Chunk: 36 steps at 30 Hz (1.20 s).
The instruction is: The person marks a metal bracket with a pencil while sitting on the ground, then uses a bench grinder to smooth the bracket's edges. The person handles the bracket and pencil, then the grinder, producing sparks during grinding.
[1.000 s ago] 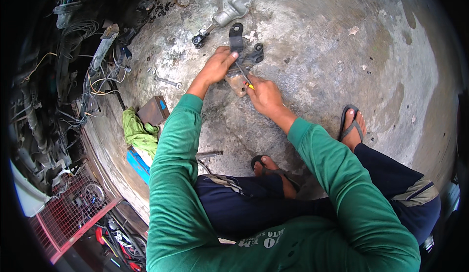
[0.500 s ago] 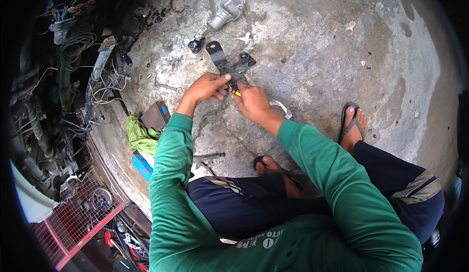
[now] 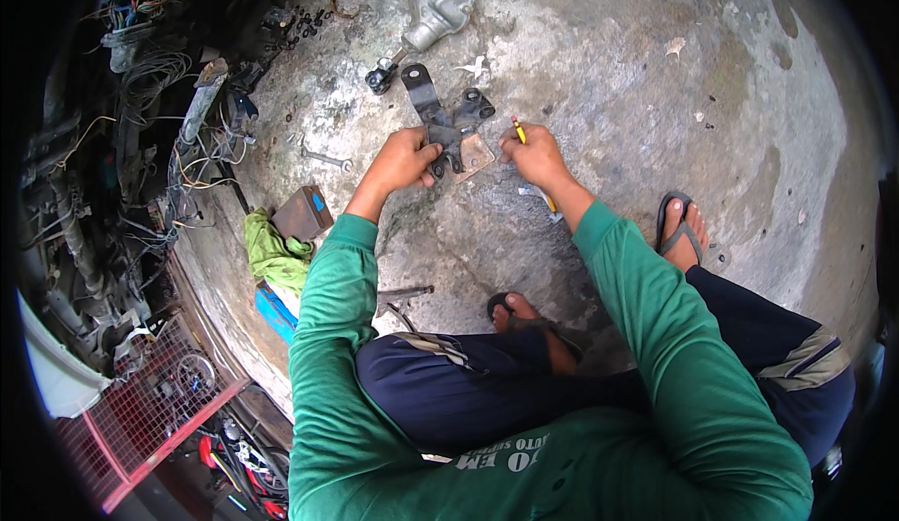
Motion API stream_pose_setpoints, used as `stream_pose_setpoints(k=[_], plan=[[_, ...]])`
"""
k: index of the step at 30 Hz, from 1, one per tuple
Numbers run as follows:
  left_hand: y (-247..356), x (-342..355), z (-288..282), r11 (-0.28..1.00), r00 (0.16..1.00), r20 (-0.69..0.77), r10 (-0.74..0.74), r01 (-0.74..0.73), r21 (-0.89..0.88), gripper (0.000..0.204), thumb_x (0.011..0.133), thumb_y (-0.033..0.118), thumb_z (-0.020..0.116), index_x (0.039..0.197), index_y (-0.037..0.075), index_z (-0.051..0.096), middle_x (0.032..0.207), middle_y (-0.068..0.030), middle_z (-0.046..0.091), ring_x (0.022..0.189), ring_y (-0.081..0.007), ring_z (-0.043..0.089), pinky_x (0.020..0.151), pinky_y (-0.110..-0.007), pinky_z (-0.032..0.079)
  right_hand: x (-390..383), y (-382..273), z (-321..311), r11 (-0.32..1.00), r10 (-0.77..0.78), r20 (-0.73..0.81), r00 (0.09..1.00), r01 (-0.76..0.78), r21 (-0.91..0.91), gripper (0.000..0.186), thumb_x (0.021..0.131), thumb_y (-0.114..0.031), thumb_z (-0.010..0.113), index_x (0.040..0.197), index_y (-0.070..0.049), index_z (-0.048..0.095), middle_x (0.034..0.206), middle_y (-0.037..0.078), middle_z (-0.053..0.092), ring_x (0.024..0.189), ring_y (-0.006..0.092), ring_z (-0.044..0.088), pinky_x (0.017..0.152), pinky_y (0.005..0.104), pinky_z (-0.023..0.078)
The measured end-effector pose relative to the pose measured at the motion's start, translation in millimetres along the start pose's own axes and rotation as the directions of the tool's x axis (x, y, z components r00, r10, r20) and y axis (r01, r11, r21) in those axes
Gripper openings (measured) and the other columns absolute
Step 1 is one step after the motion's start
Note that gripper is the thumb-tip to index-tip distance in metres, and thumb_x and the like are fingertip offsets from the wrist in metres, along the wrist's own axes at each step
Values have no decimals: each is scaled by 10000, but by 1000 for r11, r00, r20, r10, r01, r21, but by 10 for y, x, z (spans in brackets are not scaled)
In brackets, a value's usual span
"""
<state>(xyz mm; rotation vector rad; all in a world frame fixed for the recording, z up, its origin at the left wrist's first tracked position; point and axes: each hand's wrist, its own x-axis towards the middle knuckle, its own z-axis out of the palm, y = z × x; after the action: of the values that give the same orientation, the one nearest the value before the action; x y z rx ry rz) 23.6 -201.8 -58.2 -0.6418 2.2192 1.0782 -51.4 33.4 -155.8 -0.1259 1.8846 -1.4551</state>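
Observation:
A black metal bracket (image 3: 426, 100) with several arms and holes lies on the concrete floor in front of me. My left hand (image 3: 403, 161) is closed on its near left edge, thumb on top. Partly under the bracket is a flat brownish plate (image 3: 476, 157) with a small hole. To the right, my right hand (image 3: 540, 158) grips a yellow pencil (image 3: 520, 132), its reddish end pointing up and away from me. That hand is apart from the bracket and plate.
Beyond the bracket lies a grey metal housing (image 3: 445, 6) with a jointed shaft. At left are a wrench (image 3: 326, 159), a brown box (image 3: 302, 213), a green cloth (image 3: 272, 248) and tangled wiring (image 3: 154, 72). A red mesh rack (image 3: 159, 409) stands lower left.
My right hand has moved right, off the bracket, and the pencil now points upward in it. The brownish plate has come into view. My left hand stays at the bracket's edge.

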Motion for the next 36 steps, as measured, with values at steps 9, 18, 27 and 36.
stream_pose_setpoints(k=[9,18,27,36], plan=[[9,134,45,950,970,-161,182,-131,283,314,948,239,634,919,-71,595,722,-234,658,618,-348,701,700,-467,538,6,-44,49,973,56,139,989,-23,-229,266,868,-266,719,961,-18,738,900,179,747,870,338,718,812,431,545],[236,23,26,990,993,-107,57,-42,136,277,967,205,640,937,-66,597,692,-158,659,519,-248,691,516,-376,537,-75,-110,178,942,21,5,1000,-18,-334,281,857,-272,747,973,-16,732,924,208,735,898,376,709,837,452,540],[195,60,38,999,999,-27,-35,35,13,223,993,196,626,936,-19,605,704,-57,625,504,-147,635,457,-294,510,-122,-142,162,996,21,151,988,-8,-87,204,852,-199,757,866,4,737,779,109,709,727,203,658,712,364,510],[131,119,61,995,998,-12,-68,67,-68,210,990,185,627,947,-20,606,706,-53,624,501,-146,633,455,-294,518,-129,-14,160,982,21,168,986,12,-191,165,832,-189,759,835,-26,735,787,108,720,756,223,675,734,369,518]])
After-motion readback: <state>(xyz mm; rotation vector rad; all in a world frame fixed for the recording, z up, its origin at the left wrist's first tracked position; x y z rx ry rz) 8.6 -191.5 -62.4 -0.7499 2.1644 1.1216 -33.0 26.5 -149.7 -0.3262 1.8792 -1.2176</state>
